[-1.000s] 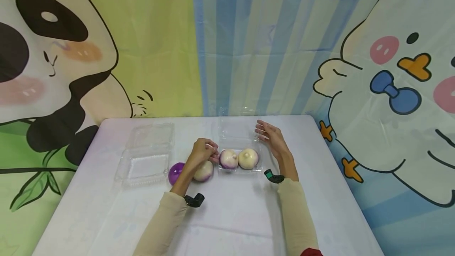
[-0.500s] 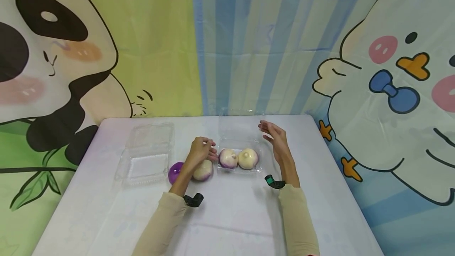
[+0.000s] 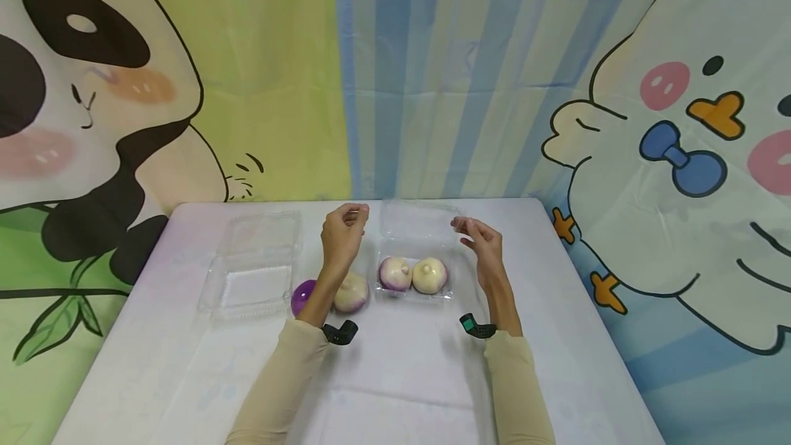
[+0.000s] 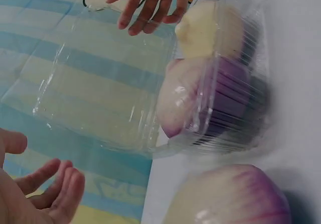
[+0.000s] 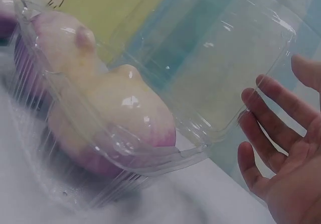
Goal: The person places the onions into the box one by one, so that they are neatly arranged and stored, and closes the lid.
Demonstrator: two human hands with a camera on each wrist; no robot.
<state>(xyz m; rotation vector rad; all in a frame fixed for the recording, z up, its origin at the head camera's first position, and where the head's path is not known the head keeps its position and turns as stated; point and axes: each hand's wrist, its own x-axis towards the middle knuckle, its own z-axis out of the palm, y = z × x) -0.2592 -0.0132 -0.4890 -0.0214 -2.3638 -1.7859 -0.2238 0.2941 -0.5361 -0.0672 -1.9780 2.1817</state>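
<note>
Two purple-and-white onions, the left [image 3: 395,274] and the right [image 3: 430,275], sit side by side in a transparent plastic box. Its hinged lid [image 3: 415,218] stands raised behind them. My right hand [image 3: 486,246] is at the lid's right side; in the right wrist view its fingertips [image 5: 246,96] are right at the lid edge, thumb apart. To the left of the lid hovers my left hand [image 3: 342,235], fingers loosely bent with nothing between them and the thumb. A third onion [image 3: 352,292] lies on the table beside the left forearm.
A shiny purple round thing [image 3: 302,297] is partly hidden behind the left forearm. Farther left stands a second transparent box [image 3: 247,287] with its lid back. The white table [image 3: 395,369] ends at a cartoon-printed curtain [image 3: 432,88].
My left hand has moved up and away from beside the box to the lid's left side. The lid's top edge sits a little lower in the head view. My right hand has shifted slightly.
</note>
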